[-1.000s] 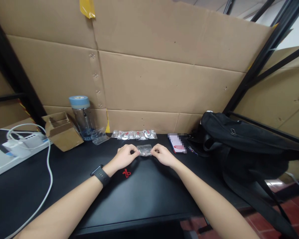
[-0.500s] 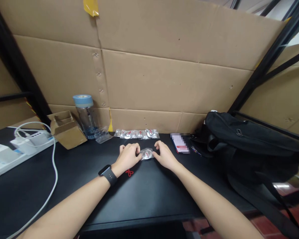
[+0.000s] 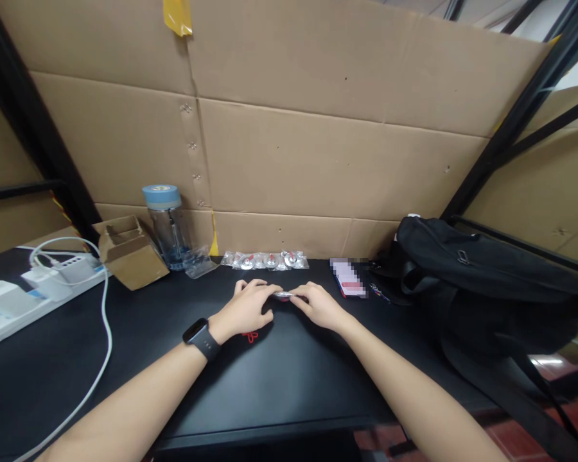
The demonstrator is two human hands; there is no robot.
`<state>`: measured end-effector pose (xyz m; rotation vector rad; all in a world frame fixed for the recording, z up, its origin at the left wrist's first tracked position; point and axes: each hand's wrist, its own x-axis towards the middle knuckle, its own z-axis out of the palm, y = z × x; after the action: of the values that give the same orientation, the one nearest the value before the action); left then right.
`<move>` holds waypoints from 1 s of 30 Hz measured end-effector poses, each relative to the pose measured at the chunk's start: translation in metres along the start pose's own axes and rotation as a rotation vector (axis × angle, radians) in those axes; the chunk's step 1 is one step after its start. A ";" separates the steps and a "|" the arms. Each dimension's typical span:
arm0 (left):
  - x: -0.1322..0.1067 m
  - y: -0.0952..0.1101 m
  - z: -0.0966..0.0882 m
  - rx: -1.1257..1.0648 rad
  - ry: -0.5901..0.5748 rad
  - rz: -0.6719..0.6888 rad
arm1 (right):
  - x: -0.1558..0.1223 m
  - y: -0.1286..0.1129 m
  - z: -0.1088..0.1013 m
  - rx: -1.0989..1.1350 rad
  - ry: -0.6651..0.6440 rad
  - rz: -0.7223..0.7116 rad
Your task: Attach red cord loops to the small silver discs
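Between my hands is a small silvery disc [image 3: 283, 296] in a clear wrapper, seen nearly edge-on with a bit of red on it. My right hand [image 3: 319, 307] pinches its right edge between thumb and fingers. At the left edge, the index fingertip of my left hand [image 3: 246, 308] touches it, while that thumb stands apart below. A dark watch [image 3: 201, 337] is on my left wrist. A red knotted cord [image 3: 251, 337] lies on the black tabletop [image 3: 270, 391], partly under the left hand. Behind my hands lies a row of similar wrapped discs [image 3: 270, 260].
To the left are a power strip [image 3: 38, 305] with a white cable, an opened cardboard box [image 3: 133, 256], a blue-lidded bottle [image 3: 166, 231] and clear plastic packaging [image 3: 200, 262]. A phone [image 3: 349, 277] and a black backpack [image 3: 486, 276] sit to the right. Cardboard [image 3: 293, 160] walls the back.
The disc has tipped from showing its face to nearly edge-on. My right hand has closed on its edge, and my left index finger has moved onto it with the thumb swung away.
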<state>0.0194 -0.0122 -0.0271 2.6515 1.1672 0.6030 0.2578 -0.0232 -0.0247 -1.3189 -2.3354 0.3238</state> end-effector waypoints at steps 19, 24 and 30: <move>0.011 -0.057 -0.011 0.129 0.200 -0.389 | 0.001 0.008 -0.007 0.216 0.161 0.077; 0.007 -0.068 -0.021 0.228 0.155 -0.376 | -0.004 0.025 -0.021 -0.043 0.117 0.068; -0.005 -0.064 -0.055 0.024 -0.156 -0.103 | -0.009 0.049 -0.031 -0.186 -0.046 0.099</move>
<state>-0.0505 0.0273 0.0006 2.5850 1.2621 0.3592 0.3137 -0.0053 -0.0202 -1.5335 -2.3909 0.1715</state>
